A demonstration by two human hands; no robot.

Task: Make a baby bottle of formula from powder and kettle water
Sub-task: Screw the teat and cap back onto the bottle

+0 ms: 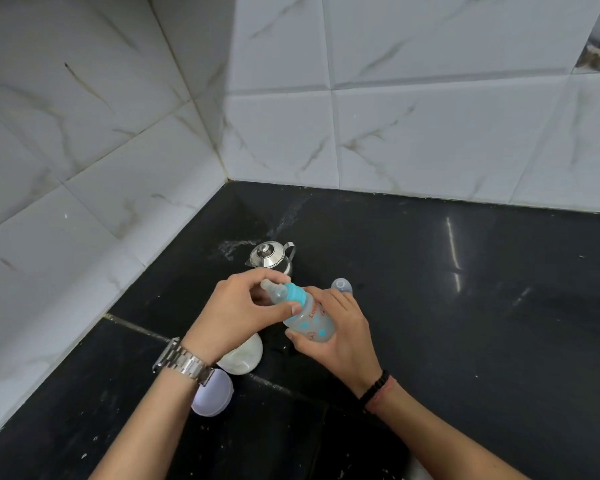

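- Forearms enter from the near edge of the desk (465, 306); the left wrist carries a metal watch (182, 361), the right wrist a dark bead band (374, 386)
- Just beside the left wrist lies a pale lilac lid (213, 396), with a white round powder container (241, 356) touching the underside of the left hand's outline; whether the container is open cannot be told
- Baby bottle (309, 317): held clear of the desk, between both hands, near the middle of the dark surface. Long axis is tilted, base toward the near right, teat (272, 289) toward the far left
- Right hand (340, 327): fingers wrapped around the lower body of the bottle, thumb on the near side; this hand carries the bottle
- Left hand (236, 310): fingers curled over the teat from the left, thumb tip resting at the blue collar ring (295, 294). This hand is the nearer one to the ring
- Judgement: the ring lies directly under the left thumb and index, so any turn of the ring runs about the tilted long axis while the right hand holds the body against rotation
- Steel kettle (271, 256) stands upright beyond the hands, toward the far left corner, lid on, apart from the bottle
- Clear bottle cap (342, 285) sits on the desk just beyond the right hand
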